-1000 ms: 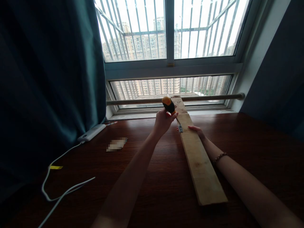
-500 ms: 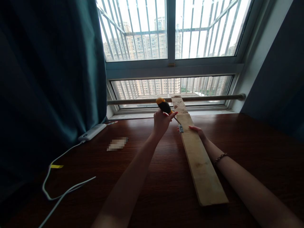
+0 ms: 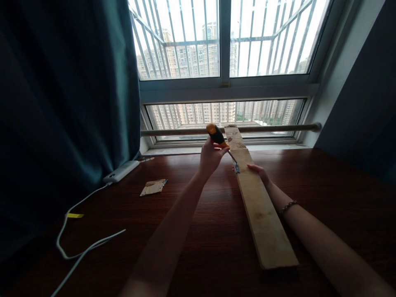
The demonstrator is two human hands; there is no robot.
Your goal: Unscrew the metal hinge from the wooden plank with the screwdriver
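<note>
A long pale wooden plank (image 3: pixel 260 208) lies on the dark wooden table (image 3: pixel 192 231), its far end resting toward the window sill. My left hand (image 3: pixel 210 157) is closed round the orange and black handle of a screwdriver (image 3: pixel 218 138). The screwdriver's tip meets a small metal fitting (image 3: pixel 236 168) on the plank's left edge. My right hand (image 3: pixel 257 170) rests on the plank just right of the fitting, its fingers pressed against the wood.
A white power bank (image 3: pixel 120 171) with a white cable (image 3: pixel 80 243) lies at the left by the dark teal curtain (image 3: pixel 68 103). A small brown packet (image 3: pixel 152 187) sits on the table. A metal rail (image 3: pixel 272 128) runs along the window.
The screwdriver handle has swung slightly left and back in my left hand. The right hand and the plank stay put.
</note>
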